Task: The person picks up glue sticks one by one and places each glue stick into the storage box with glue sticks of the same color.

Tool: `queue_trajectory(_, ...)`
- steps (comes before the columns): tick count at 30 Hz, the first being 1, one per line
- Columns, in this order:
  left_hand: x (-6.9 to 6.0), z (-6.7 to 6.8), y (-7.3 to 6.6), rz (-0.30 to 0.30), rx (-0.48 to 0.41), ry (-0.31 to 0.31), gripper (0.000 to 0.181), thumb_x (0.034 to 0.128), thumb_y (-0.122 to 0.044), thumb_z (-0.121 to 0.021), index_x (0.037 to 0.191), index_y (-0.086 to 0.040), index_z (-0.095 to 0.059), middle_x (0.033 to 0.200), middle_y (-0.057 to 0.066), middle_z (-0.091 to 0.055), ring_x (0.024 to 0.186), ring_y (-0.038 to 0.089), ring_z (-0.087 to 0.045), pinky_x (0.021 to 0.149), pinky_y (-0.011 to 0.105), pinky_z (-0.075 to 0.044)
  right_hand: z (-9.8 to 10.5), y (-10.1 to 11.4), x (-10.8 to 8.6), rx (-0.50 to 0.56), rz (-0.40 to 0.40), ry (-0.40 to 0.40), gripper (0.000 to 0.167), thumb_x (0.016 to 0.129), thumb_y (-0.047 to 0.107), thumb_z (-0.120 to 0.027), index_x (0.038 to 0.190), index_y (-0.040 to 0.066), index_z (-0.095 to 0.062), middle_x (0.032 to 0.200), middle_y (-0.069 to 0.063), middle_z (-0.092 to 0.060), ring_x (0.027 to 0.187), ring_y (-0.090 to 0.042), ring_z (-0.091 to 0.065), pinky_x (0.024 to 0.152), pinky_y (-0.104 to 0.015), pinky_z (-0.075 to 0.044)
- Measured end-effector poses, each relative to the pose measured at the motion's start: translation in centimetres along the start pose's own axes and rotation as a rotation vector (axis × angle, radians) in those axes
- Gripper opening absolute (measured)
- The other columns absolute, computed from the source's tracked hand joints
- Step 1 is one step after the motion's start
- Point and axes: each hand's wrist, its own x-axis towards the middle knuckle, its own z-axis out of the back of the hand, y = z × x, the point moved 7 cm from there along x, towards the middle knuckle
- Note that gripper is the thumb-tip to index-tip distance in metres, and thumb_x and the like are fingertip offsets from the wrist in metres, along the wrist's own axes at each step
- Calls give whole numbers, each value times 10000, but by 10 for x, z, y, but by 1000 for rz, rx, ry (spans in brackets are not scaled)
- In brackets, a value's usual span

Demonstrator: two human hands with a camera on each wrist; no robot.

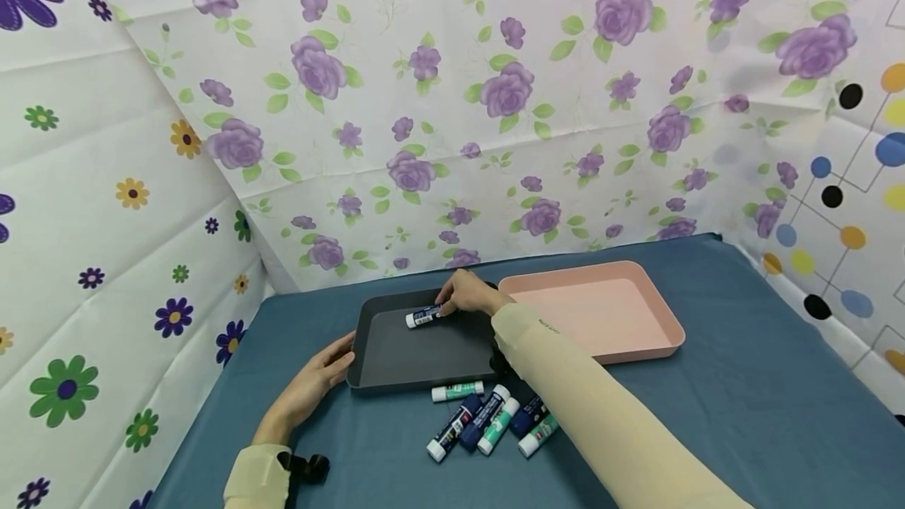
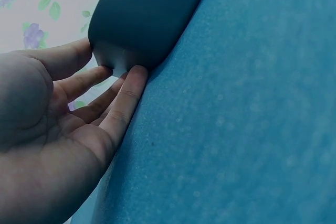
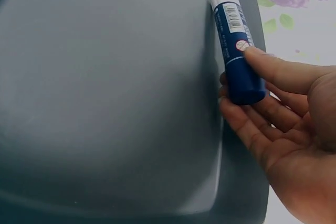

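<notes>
Over the dark grey tray, my right hand pinches a dark blue glue stick between thumb and fingers. Its white end points left, and a barcode label shows in the right wrist view. Close by is the tray's far wall; whether the stick touches the tray floor, I cannot tell. My left hand touches the outside of the tray's left end, thumb higher than the other fingers. In front of the tray lie several more glue sticks, among them a dark blue one and a green one.
A pink tray stands to the right of the grey one, partly behind my right forearm. Both are on a blue cloth. A flowered sheet hangs behind. My right sleeve hides part of the glue stick group.
</notes>
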Motion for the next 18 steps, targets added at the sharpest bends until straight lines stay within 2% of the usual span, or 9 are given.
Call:
queue_trajectory(8, 2, -1, -1, 4, -9, 9, 678, 1116, -366, -511, 1681, -160, -201, 1701, 174, -215, 1565, 402, -197, 1251, 612, -205, -1, -2, 0, -54, -2, 3, 178, 901, 100, -829, 1075, 65, -821, 1059, -60, -757, 929, -200, -685, 823, -338, -591)
queue_trajectory(18, 0, 1, -1, 0, -5, -3, 658, 1121, -349, -503, 1679, -157, -213, 1692, 180, -236, 1555, 401, -226, 1247, 612, -219, -4, 3, -2, -106, -17, 13, 147, 899, 82, -826, 1045, 67, -819, 1038, -52, -748, 907, -190, -676, 800, -328, -589)
